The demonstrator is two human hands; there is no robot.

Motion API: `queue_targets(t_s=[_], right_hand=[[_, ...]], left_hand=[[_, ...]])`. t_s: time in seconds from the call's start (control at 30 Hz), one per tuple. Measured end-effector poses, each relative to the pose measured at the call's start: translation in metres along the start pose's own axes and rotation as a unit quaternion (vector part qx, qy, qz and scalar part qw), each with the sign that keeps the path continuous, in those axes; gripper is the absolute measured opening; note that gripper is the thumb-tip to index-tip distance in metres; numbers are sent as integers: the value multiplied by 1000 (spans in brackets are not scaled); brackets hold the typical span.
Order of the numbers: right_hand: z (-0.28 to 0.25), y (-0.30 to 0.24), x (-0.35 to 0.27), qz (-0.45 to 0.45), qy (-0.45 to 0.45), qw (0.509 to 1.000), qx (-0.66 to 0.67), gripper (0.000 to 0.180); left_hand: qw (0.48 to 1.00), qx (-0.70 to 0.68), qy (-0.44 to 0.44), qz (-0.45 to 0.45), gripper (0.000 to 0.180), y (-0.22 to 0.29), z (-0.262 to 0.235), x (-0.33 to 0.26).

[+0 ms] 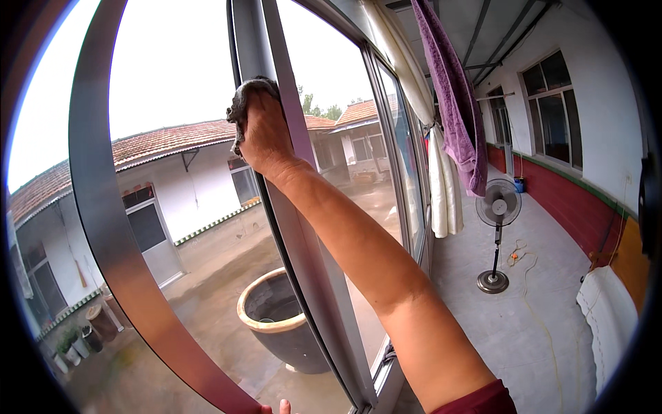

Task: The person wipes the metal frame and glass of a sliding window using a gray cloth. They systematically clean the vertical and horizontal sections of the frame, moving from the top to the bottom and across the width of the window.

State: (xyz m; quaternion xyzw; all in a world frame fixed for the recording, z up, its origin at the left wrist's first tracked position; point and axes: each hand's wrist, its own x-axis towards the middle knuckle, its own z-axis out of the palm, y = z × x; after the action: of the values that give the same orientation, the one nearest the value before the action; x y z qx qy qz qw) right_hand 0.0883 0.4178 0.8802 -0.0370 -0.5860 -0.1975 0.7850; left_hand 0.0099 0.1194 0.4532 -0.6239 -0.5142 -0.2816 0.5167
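Note:
My right hand (265,138) is up high, wrapped round a grey cleaning rag (241,110). It presses the rag against the upright metal window frame (303,228). The bare right forearm reaches up across the frame from the lower right, with a dark red sleeve at its end. Of my left hand (281,408) only fingertips show at the bottom edge, by the lower end of the curved-looking metal sash edge (103,172). The rest of that hand is out of the picture, so its grip cannot be made out.
Beyond the glass stands a large dark vat (289,338) with a pale rim in a courtyard. Right of the windows hang a cream curtain (445,186) and a purple towel (455,103). A standing fan (498,207) and a loose cord (527,297) are on the grey floor.

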Motion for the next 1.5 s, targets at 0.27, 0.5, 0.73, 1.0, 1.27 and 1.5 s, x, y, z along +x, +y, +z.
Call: queue_targets(t_s=[0.27, 0.5, 0.73, 1.0, 1.27, 1.5], right_hand=[[33, 26, 97, 50, -38, 998, 27, 21], [77, 50, 177, 83, 30, 993, 81, 16], [70, 38, 164, 18, 70, 991, 116, 15], [61, 34, 116, 6, 90, 995, 36, 12], [31, 18, 54, -18, 93, 995, 8, 19], [-9, -4, 1, -16, 63, 998, 22, 29]], left_hand=[[996, 76, -49, 6, 15, 6, 4, -16], [986, 160, -20, 41, 24, 6, 11, -18], [986, 162, 34, 10, 28, 3, 27, -31], [998, 15, 56, -29, 15, 8, 9, 2], [999, -52, 1, 0, 17, 1, -12, 12], [995, -100, 28, -11, 9, 7, -16, 19]])
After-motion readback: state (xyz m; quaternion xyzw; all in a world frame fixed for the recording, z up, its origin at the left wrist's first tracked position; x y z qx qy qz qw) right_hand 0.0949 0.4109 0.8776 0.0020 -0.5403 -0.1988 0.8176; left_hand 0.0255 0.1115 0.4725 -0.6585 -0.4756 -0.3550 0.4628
